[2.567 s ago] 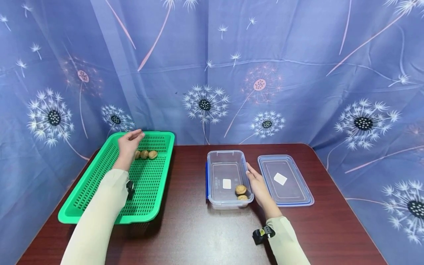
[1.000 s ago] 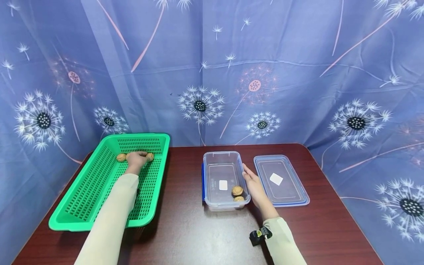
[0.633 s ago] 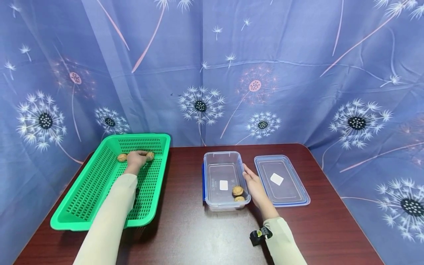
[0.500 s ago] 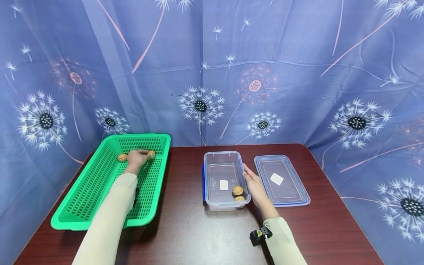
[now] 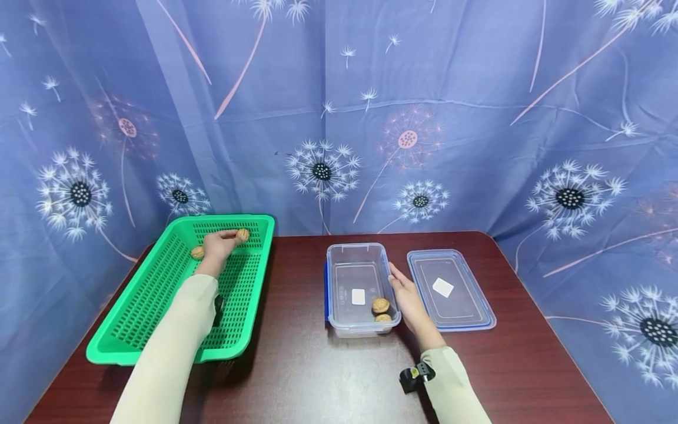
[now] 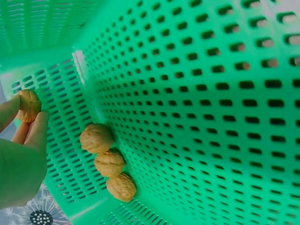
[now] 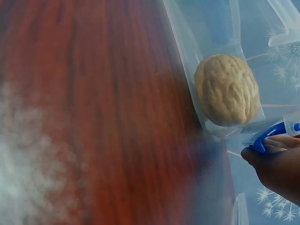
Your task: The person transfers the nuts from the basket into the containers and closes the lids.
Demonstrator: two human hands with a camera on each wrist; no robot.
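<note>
In the head view, my left hand (image 5: 216, 250) is raised over the far end of the green plastic basket (image 5: 253, 306) and pinches a walnut (image 5: 242, 235) between thumb and fingertips. Three more walnuts (image 6: 109, 163) lie in a row in the basket in the left wrist view; my hand covers some of them in the head view. My right hand (image 5: 410, 300) grips the right side of a clear plastic food container (image 5: 344, 324); in the right wrist view its fingers are at a blue clip (image 7: 269, 136). Two walnuts (image 5: 380, 305) sit in the container's near right corner.
The container's clear lid (image 5: 450, 312), with a white label, lies on the brown table (image 5: 296, 365) to the right. A blue dandelion-print curtain (image 5: 360, 135) hangs close behind the table and along its sides.
My left hand has reached down into the basket, taken hold of a walnut and lifted it up toward the basket's far rim. My right hand has stayed at the container.
</note>
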